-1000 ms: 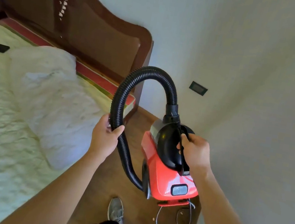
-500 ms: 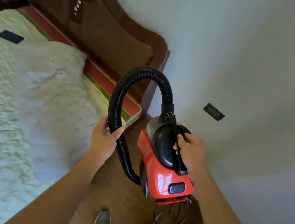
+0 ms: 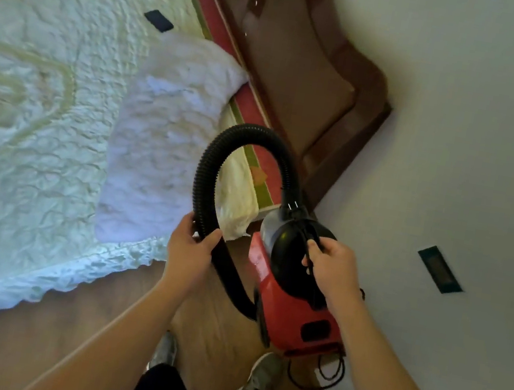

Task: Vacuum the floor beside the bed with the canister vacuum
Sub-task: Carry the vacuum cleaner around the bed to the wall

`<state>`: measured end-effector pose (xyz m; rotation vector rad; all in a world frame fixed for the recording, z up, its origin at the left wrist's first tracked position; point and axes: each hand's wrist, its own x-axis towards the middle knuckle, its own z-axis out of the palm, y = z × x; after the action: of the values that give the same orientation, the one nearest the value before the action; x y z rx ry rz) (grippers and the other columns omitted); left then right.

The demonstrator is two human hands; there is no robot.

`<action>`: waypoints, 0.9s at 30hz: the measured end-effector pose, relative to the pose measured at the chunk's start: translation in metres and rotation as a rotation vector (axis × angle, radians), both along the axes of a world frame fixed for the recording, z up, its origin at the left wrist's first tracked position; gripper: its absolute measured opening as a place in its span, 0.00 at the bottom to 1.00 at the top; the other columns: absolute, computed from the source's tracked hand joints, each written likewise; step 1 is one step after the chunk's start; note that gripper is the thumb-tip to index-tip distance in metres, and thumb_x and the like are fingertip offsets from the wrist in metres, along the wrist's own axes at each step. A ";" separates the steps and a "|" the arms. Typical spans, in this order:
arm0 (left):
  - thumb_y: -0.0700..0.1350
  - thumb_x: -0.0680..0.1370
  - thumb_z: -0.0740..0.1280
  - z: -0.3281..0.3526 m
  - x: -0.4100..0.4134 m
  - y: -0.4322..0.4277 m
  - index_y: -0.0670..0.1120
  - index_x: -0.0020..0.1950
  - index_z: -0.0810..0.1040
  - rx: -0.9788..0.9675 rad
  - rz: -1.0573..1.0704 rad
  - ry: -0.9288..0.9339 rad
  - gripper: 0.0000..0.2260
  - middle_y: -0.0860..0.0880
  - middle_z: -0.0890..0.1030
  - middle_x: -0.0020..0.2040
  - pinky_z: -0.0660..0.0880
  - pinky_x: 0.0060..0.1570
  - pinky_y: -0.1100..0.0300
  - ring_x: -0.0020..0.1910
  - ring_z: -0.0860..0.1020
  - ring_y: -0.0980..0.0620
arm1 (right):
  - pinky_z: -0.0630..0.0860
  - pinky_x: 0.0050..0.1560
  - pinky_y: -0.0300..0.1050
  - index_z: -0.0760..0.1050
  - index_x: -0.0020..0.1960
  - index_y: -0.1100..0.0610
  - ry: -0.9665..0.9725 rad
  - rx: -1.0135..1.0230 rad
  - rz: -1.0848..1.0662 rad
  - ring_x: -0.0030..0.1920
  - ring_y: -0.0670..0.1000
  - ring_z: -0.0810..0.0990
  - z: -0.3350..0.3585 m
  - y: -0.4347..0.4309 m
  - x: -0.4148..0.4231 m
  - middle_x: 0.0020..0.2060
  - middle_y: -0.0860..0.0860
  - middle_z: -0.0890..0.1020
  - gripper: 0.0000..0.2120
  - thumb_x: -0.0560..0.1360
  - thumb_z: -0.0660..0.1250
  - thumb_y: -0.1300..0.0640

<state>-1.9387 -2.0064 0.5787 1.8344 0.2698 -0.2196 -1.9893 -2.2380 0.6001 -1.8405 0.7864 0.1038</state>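
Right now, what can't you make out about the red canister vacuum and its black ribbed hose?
Head view only:
- The black ribbed hose: its lower end passes behind the red canister vacuum; no nozzle shows.
- Vacuum's handle: covered by the right hand.
- The black power cord: only a loop shows; the rest lies behind vacuum or forearm.

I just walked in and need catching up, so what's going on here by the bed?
A person stands on the wooden floor between the bed and the wall. Their left grip holds the black ribbed hose partway along its loop, and their right grip holds the red canister vacuum by its top handle, apparently lifted clear of the floor. A cord dangles under its rear end. The hose's nozzle end is out of view, so no cleaning shows yet.
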 end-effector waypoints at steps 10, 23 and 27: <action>0.44 0.80 0.70 -0.065 -0.017 0.031 0.51 0.57 0.77 -0.015 0.209 0.156 0.06 0.54 0.83 0.49 0.78 0.45 0.61 0.49 0.82 0.58 | 0.79 0.39 0.58 0.79 0.36 0.57 0.111 -0.176 0.332 0.30 0.55 0.80 -0.063 0.020 0.047 0.28 0.51 0.82 0.14 0.80 0.65 0.55; 0.44 0.80 0.71 -0.173 -0.048 0.021 0.51 0.52 0.78 0.016 0.443 0.324 0.04 0.55 0.84 0.45 0.75 0.42 0.60 0.46 0.82 0.56 | 0.75 0.34 0.48 0.77 0.32 0.53 0.221 -0.145 0.570 0.27 0.49 0.77 -0.187 0.031 0.065 0.27 0.50 0.81 0.17 0.80 0.65 0.56; 0.45 0.79 0.71 -0.214 -0.063 0.009 0.54 0.52 0.78 0.028 0.550 0.374 0.04 0.55 0.84 0.47 0.77 0.45 0.57 0.48 0.82 0.55 | 0.76 0.35 0.49 0.78 0.34 0.57 0.246 -0.144 0.659 0.27 0.50 0.78 -0.234 0.030 0.062 0.27 0.51 0.81 0.16 0.79 0.65 0.57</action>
<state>-2.0018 -1.9979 0.3648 1.6661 1.0235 -0.1701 -1.9277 -2.2081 0.3660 -2.1895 0.3249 0.7210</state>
